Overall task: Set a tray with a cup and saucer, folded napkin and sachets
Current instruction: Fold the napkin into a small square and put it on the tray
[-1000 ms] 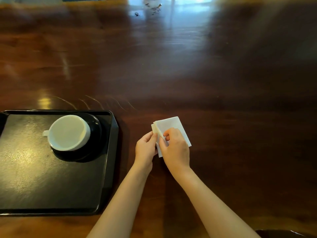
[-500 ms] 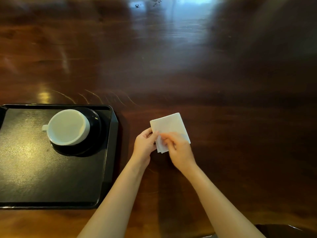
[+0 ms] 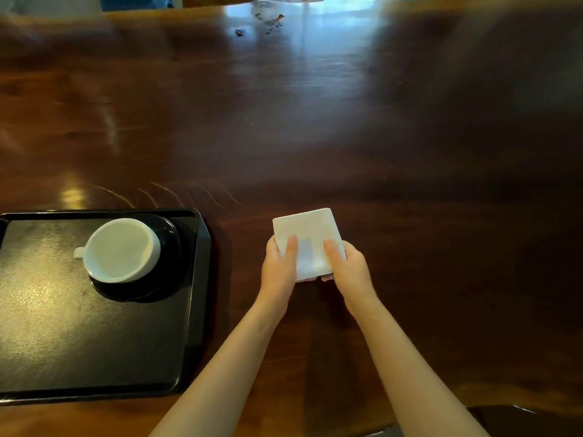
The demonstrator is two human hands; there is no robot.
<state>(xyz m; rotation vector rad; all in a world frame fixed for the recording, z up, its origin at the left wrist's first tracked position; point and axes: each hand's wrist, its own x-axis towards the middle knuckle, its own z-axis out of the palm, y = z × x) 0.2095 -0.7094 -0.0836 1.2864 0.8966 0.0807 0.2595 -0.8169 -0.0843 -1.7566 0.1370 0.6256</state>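
Observation:
A white folded napkin (image 3: 307, 234) is held flat just over the dark wooden table, right of the tray. My left hand (image 3: 280, 266) grips its near left edge with the thumb on top. On the near right edge sits my right hand (image 3: 348, 267), thumb on top too. The black tray (image 3: 94, 348) lies at the left. A white cup (image 3: 121, 249) stands on a black saucer (image 3: 167, 279) in the tray's far right corner, its handle pointing left. No sachets are in view.
The wooden table (image 3: 410, 184) stretches far ahead and to the right. Small dark bits (image 3: 268, 22) lie near its far edge. A dark rounded object (image 3: 520, 421) shows at the bottom right corner.
The napkin went from being pinched and folded between my fingers to a flat square held by both hands at its near edge. My hands moved apart to its two sides.

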